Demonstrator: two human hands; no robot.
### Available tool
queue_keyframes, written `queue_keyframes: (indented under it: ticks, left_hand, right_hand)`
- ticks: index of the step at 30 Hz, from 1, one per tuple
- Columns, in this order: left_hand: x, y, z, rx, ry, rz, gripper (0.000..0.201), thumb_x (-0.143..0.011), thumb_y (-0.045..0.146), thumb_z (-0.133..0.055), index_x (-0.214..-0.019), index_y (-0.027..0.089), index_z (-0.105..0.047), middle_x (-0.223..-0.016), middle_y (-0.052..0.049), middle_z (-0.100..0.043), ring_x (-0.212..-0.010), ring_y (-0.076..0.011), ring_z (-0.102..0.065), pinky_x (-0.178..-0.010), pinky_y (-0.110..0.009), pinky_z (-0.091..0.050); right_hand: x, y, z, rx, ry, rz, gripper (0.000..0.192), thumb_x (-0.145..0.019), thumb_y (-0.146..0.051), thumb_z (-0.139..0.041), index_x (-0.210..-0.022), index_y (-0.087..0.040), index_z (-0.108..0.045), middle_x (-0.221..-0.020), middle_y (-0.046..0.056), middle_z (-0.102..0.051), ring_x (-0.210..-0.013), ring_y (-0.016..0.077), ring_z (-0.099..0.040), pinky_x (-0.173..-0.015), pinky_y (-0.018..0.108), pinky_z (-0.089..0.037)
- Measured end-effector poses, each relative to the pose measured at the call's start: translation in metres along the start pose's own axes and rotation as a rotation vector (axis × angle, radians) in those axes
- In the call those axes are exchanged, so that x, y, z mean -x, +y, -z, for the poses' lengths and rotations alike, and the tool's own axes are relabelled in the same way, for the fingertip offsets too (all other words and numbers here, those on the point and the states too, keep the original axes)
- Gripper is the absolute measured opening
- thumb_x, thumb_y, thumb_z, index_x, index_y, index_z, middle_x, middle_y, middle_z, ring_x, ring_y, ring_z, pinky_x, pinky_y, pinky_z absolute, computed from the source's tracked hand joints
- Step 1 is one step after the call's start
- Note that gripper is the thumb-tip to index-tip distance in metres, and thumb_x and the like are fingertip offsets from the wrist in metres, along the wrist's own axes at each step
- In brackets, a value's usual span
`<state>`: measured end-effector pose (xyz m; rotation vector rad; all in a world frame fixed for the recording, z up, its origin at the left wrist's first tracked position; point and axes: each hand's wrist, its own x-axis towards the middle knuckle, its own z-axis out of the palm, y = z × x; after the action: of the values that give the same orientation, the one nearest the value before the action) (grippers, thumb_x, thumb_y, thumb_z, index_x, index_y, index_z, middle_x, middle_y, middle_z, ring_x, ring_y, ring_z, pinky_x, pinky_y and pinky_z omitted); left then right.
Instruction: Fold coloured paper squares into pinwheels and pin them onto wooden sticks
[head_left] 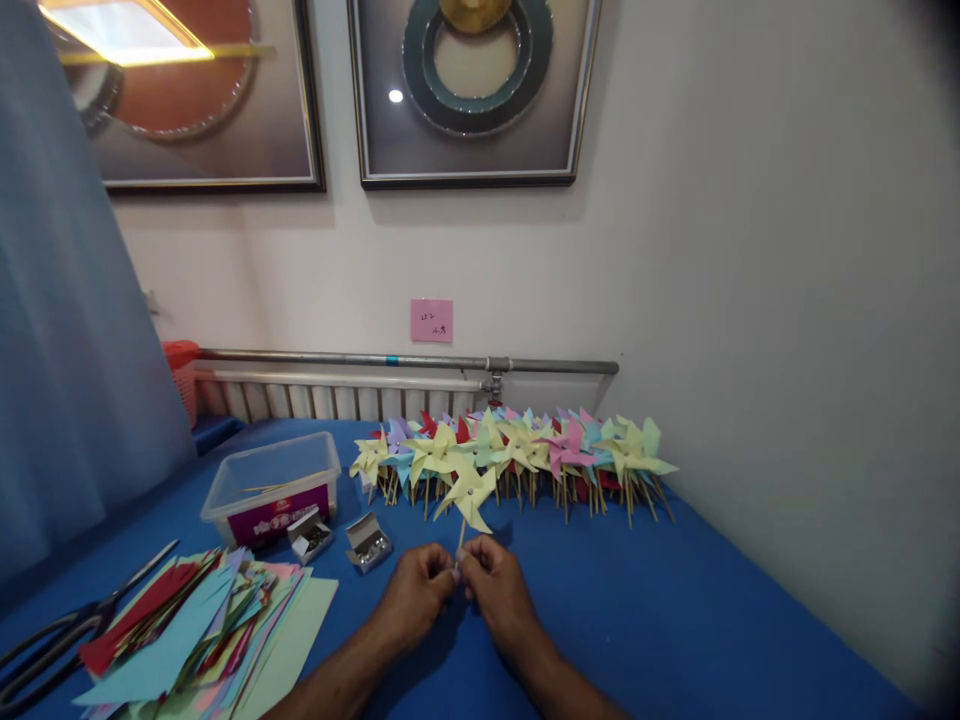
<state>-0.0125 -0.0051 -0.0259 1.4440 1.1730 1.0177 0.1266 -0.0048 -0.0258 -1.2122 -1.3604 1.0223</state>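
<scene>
A pale yellow paper pinwheel (466,492) stands upright on a thin wooden stick, a pin at its centre. My left hand (420,592) pinches the stick's lower part between thumb and fingers. Close beside it, my right hand (495,585) is closed at the same stick, its fingertips near those of the left. Behind the pinwheel lies a long row of finished-looking pinwheels (517,445) in yellow, pink, blue, red and purple. Two small open boxes of metal pins, one box (369,543) nearer my left hand and another box (310,535) further left, rest on the blue cloth.
A clear plastic tub (274,465) with a few sticks is at the left. In front of it lie a pile of coloured paper (202,630) and black-handled scissors (82,625). A radiator (337,395) and pipe run along the wall; a blue curtain (75,300) hangs at left.
</scene>
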Motion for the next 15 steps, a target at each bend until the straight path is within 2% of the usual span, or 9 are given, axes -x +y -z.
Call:
queue_keyframes:
  ticks: [5,11,15]
  left_hand:
    - [-0.001,-0.0014,0.0024,-0.043,0.031,-0.022,0.041,-0.072,0.055,-0.069,-0.064,0.02,-0.049,-0.052,0.005,-0.047,-0.048,-0.0089,-0.038,-0.049,-0.024,-0.028]
    - [-0.0029,-0.0022,0.0038,-0.077,0.085,-0.036,0.033,-0.07,0.045,-0.068,-0.063,0.021,-0.047,-0.053,0.005,-0.047,-0.052,-0.0097,-0.039,-0.051,-0.024,-0.028]
    - [-0.0018,0.002,0.0034,-0.061,0.057,-0.016,0.031,-0.07,0.045,-0.065,-0.063,0.021,-0.047,-0.052,0.005,-0.046,-0.05,-0.0097,-0.038,-0.049,-0.024,-0.028]
  right_hand:
    - [0.0014,0.0028,-0.0004,0.036,-0.027,0.026,0.022,-0.08,-0.042,-0.057,-0.07,-0.022,-0.057,-0.054,-0.005,-0.053,-0.05,0.0122,-0.047,-0.051,0.025,-0.036]
    - [0.0014,0.0022,0.0002,0.025,-0.048,0.002,0.024,-0.08,-0.043,-0.056,-0.072,-0.021,-0.058,-0.054,-0.005,-0.051,-0.049,0.0123,-0.046,-0.05,0.025,-0.035]
    - [0.0005,0.0038,-0.0005,0.022,-0.06,0.009,0.023,-0.082,-0.043,-0.055,-0.073,-0.021,-0.058,-0.053,-0.005,-0.05,-0.048,0.0119,-0.045,-0.049,0.025,-0.034]
